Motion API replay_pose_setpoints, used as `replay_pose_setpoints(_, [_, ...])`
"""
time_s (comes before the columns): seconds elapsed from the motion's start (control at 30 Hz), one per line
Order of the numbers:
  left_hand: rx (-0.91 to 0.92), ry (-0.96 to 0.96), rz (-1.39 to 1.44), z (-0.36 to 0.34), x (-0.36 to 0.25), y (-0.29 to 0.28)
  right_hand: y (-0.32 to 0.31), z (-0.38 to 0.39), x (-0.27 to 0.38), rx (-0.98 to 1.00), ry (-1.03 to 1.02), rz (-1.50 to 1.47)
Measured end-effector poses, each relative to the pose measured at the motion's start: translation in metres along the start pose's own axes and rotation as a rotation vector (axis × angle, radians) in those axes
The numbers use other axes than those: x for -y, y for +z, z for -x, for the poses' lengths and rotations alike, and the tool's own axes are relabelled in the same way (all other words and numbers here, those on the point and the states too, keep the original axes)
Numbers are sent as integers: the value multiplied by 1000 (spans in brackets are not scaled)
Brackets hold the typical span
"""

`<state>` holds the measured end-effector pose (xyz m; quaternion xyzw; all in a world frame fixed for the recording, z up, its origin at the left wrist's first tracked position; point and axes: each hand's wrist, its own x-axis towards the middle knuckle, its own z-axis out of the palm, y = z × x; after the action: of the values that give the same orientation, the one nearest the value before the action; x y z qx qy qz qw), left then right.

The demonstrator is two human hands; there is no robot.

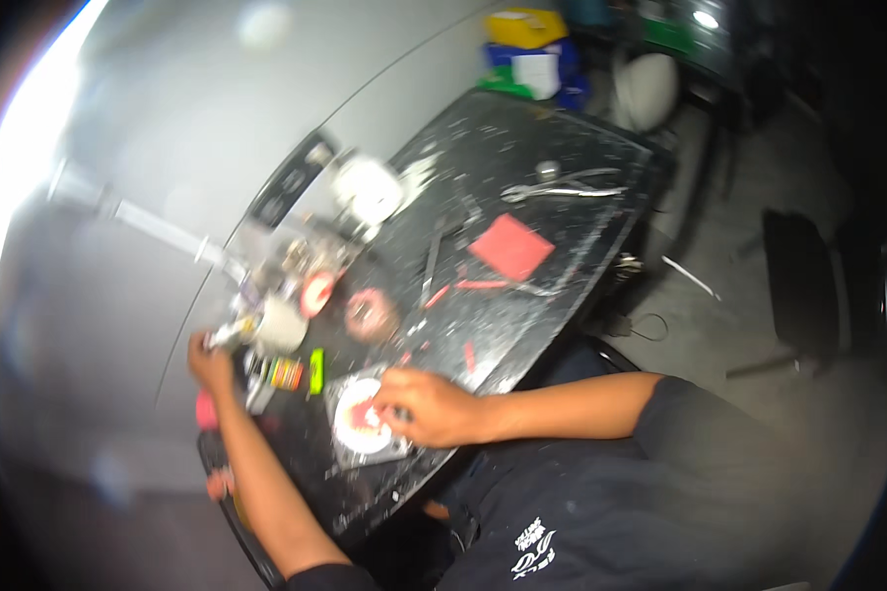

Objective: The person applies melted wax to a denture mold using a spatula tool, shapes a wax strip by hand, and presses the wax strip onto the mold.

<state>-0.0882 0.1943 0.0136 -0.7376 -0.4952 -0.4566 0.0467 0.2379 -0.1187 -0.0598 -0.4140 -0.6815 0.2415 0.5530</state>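
A round white plaster dental cast (350, 430) with pinkish-red material on its face lies on a greyish square plate (343, 460) near the bench's front edge. My right hand (432, 406) is over the cast's right side with curled fingers; a small dark thing shows at them, too blurred to name. At the far left, my left hand (210, 362) is stretched out with its fingers closed beside a small white and yellowish object (232, 333). Whether they grip that object is unclear. Close to this hand are a pale cup-like container (282, 326) and a small orange-labelled bottle (285, 373).
On the black bench (532, 138) lie a bright green block (316, 371), a pink translucent bowl (372, 315), a red square sheet (511, 247), red strips (482, 285) and metal pliers-like tools (572, 189). A white rounded object (367, 191) stands by the wall.
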Motion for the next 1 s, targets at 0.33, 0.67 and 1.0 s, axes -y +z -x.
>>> replay_pose_setpoints(0.33, [-264,-33,85,35,12,-83,-1,0,7,-22,-63,-102])
replay_pose_setpoints(0.67, [159,394,238,142,-195,-73,-23,-9,20,18,-50,-14])
replay_pose_setpoints(1.0, [306,249,245,157,-196,-60,-14,-8,14,-53,-5,204])
